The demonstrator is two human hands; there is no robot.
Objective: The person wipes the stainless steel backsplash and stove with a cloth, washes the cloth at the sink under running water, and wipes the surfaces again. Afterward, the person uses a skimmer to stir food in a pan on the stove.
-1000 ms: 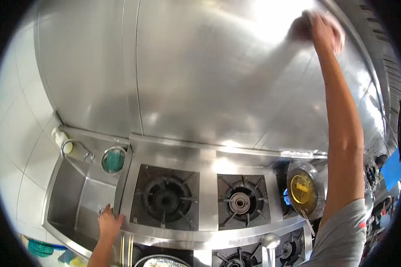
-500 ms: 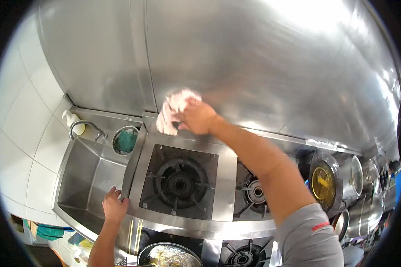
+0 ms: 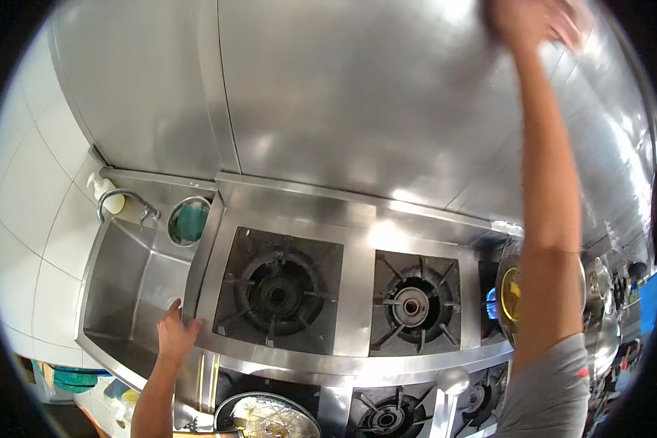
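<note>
High on the steel wall panel (image 3: 358, 95), my right hand (image 3: 536, 22) is raised near the top edge of the view, blurred by motion. It is closed on a pinkish cloth (image 3: 571, 25), which is pressed near the panel. My left hand (image 3: 177, 332) rests at the right rim of the steel sink (image 3: 113, 270), thumb and fingers apart, with nothing seen in it. The right forearm partly hides a pan (image 3: 511, 292) of yellow oil over a blue flame (image 3: 492, 303).
Two black burners (image 3: 277, 292) (image 3: 416, 303) lie below the wall. A tap (image 3: 128, 193), a soap bottle (image 3: 108, 196) and a bowl with a green scrubber (image 3: 190, 221) stand behind the sink. A ladle (image 3: 452, 381) and a wide pan (image 3: 266, 417) are in front; pots (image 3: 604, 339) stand right.
My right hand with the cloth went from upper right down to the panel's lower left, then back up to the upper right. My left hand stayed by the sink rim.
</note>
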